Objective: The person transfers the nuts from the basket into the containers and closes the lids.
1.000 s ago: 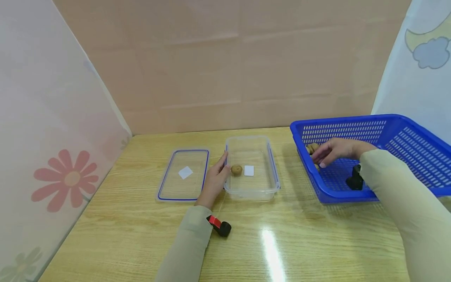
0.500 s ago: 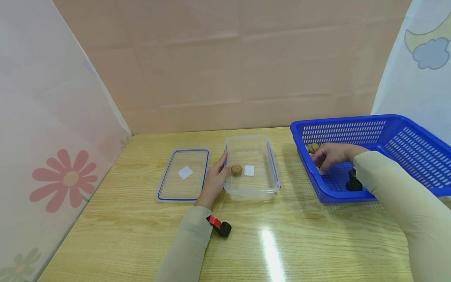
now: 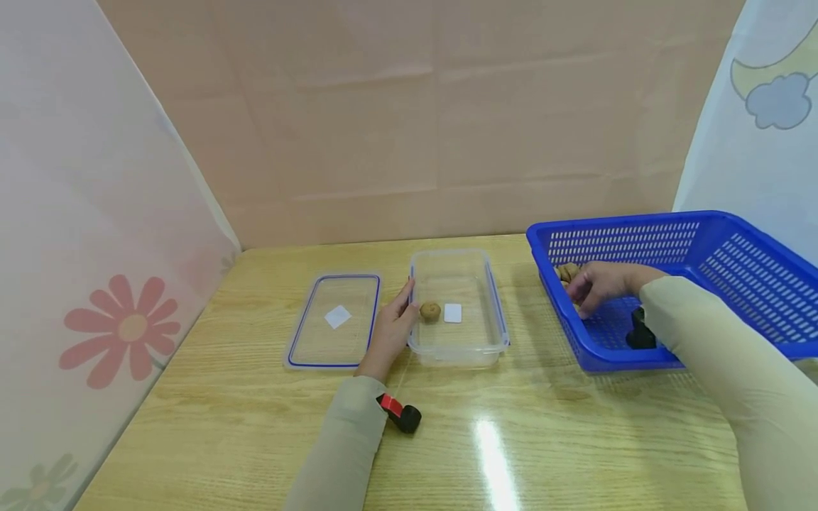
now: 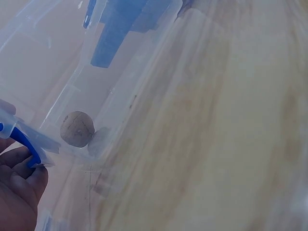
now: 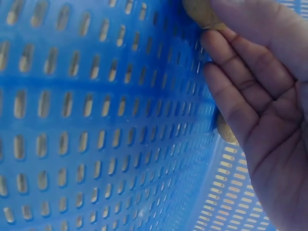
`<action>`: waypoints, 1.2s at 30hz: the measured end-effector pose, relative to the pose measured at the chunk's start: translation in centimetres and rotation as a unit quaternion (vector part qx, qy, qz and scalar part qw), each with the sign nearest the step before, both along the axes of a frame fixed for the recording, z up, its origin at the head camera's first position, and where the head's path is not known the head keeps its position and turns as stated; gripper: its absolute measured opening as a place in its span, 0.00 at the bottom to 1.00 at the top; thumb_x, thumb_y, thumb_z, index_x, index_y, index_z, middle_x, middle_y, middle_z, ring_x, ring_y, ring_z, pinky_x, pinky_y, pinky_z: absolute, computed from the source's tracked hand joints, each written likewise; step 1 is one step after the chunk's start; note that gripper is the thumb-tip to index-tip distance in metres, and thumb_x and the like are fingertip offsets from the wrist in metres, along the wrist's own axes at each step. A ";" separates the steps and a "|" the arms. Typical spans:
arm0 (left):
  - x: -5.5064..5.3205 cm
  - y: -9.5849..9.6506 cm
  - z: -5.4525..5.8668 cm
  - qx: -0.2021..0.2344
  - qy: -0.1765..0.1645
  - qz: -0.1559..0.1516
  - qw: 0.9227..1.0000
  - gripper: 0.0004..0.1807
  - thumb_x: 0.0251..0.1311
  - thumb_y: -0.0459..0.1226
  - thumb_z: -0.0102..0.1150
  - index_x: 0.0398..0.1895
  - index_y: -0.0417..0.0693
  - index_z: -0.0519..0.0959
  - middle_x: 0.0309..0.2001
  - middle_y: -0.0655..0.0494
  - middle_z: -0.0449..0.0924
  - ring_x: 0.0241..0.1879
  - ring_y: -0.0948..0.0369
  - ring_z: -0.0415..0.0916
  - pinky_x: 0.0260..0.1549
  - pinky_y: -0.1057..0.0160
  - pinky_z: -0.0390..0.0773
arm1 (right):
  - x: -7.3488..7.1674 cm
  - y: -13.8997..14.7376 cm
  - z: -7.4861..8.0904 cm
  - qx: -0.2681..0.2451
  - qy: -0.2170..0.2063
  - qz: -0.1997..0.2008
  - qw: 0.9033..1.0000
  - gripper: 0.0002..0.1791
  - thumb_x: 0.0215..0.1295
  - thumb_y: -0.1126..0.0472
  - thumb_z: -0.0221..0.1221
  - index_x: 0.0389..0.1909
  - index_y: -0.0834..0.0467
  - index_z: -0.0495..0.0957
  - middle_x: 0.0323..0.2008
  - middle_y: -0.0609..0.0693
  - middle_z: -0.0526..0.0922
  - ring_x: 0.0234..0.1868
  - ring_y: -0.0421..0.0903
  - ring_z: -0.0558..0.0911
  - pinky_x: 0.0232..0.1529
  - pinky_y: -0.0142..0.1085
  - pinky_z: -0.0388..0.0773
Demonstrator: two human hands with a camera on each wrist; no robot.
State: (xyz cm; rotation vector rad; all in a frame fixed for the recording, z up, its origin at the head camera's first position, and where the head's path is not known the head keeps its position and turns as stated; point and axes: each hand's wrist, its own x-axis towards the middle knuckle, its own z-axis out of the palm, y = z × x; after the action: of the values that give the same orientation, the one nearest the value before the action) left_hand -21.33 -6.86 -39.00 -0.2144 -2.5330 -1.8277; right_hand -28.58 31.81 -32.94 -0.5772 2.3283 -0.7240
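My left hand (image 3: pixel 392 328) grips the left side of a clear plastic food container (image 3: pixel 469 341), thumb at the rim. In the left wrist view its fingers (image 4: pixel 36 180) curl against a side flap with a blue strip. One walnut (image 3: pixel 430 311) sits inside the container beside a white square label (image 3: pixel 452 313). My right hand (image 3: pixel 597 285) reaches down into the left end of a blue plastic basket (image 3: pixel 616 357). There its thumb and fingers pinch a walnut (image 5: pixel 199 12), partly hidden by the thumb. Another walnut (image 5: pixel 226 130) shows behind the hand.
Left of the container lies its clear lid (image 3: pixel 313 341) with a blue seal and a white label (image 3: pixel 337 316). More walnuts (image 3: pixel 567 270) lie in the basket's left end. A papered wall (image 3: pixel 332 142) stands behind the wooden table (image 3: pixel 230 397).
My right hand has moved slightly left and down among the walnuts, and its fingers have closed in. My left hand has stayed at the container.
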 end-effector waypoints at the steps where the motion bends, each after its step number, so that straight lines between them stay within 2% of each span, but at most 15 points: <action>1: 0.0 0.0 0.0 -0.001 -0.001 0.000 1.000 0.27 0.68 0.42 0.43 0.70 0.60 0.57 0.70 0.57 0.54 0.68 0.55 0.53 0.65 0.54 0.58 | 0.1 -0.1 0.1 0.013 0.002 -0.020 1.000 0.20 0.43 0.61 0.70 0.40 0.65 0.82 0.36 0.50 0.84 0.38 0.41 0.80 0.43 0.36 0.78; 6: -0.1 0.0 0.0 -0.005 -0.003 0.001 1.000 0.27 0.68 0.41 0.43 0.70 0.60 0.57 0.70 0.58 0.54 0.68 0.55 0.54 0.65 0.54 0.58 | 0.3 -0.3 0.4 0.035 0.043 -0.039 0.998 0.21 0.45 0.63 0.69 0.42 0.67 0.81 0.39 0.53 0.83 0.39 0.42 0.79 0.42 0.35 0.78; 11: -0.1 0.0 0.0 -0.007 0.000 0.002 1.000 0.27 0.68 0.41 0.43 0.70 0.62 0.57 0.70 0.57 0.55 0.68 0.54 0.53 0.65 0.53 0.58 | 0.1 0.0 0.8 0.032 0.071 -0.056 0.995 0.23 0.46 0.61 0.69 0.45 0.66 0.80 0.41 0.54 0.83 0.40 0.43 0.79 0.42 0.39 0.79; 16: -0.2 0.0 0.0 -0.011 0.001 0.001 1.000 0.27 0.68 0.40 0.43 0.70 0.62 0.57 0.70 0.57 0.54 0.68 0.54 0.53 0.65 0.53 0.58 | 0.4 0.1 1.5 -0.001 0.071 -0.091 0.993 0.24 0.47 0.60 0.69 0.47 0.66 0.80 0.42 0.56 0.83 0.40 0.42 0.79 0.43 0.39 0.80; 21: -0.2 0.0 -0.1 -0.009 0.007 -0.001 1.000 0.27 0.68 0.40 0.43 0.70 0.59 0.57 0.70 0.56 0.54 0.68 0.54 0.53 0.65 0.53 0.57 | 0.4 0.5 2.2 -0.033 0.089 -0.112 0.989 0.26 0.49 0.60 0.68 0.49 0.67 0.78 0.44 0.55 0.83 0.41 0.40 0.79 0.45 0.39 0.79; 27: -0.3 -0.1 -0.1 -0.007 0.005 0.001 1.000 0.27 0.68 0.40 0.43 0.70 0.60 0.57 0.70 0.57 0.55 0.68 0.55 0.53 0.66 0.54 0.57 | 0.3 0.9 3.0 -0.080 0.083 -0.134 0.984 0.25 0.52 0.61 0.66 0.51 0.68 0.76 0.41 0.48 0.84 0.40 0.38 0.80 0.45 0.42 0.79; 34: -0.3 0.0 -0.2 -0.002 0.013 -0.003 1.000 0.27 0.68 0.40 0.43 0.70 0.58 0.57 0.70 0.56 0.55 0.68 0.54 0.53 0.66 0.54 0.57 | 0.2 0.8 3.7 -0.121 0.111 -0.138 0.977 0.23 0.56 0.62 0.64 0.52 0.66 0.76 0.39 0.35 0.82 0.42 0.30 0.78 0.43 0.25 0.74; 36: -0.3 0.0 -0.2 -0.001 0.013 -0.004 1.000 0.27 0.68 0.40 0.43 0.70 0.58 0.57 0.70 0.57 0.54 0.68 0.54 0.53 0.66 0.54 0.57 | 0.2 0.7 3.8 -0.131 0.117 -0.144 0.974 0.22 0.57 0.62 0.63 0.53 0.66 0.76 0.39 0.33 0.81 0.43 0.29 0.77 0.43 0.23 0.72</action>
State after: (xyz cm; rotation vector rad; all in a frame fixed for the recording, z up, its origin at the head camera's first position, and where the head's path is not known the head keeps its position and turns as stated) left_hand -21.66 -6.89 -39.18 -0.2468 -2.5205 -1.8124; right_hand -28.38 32.53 -29.09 -0.4622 2.5869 -1.1655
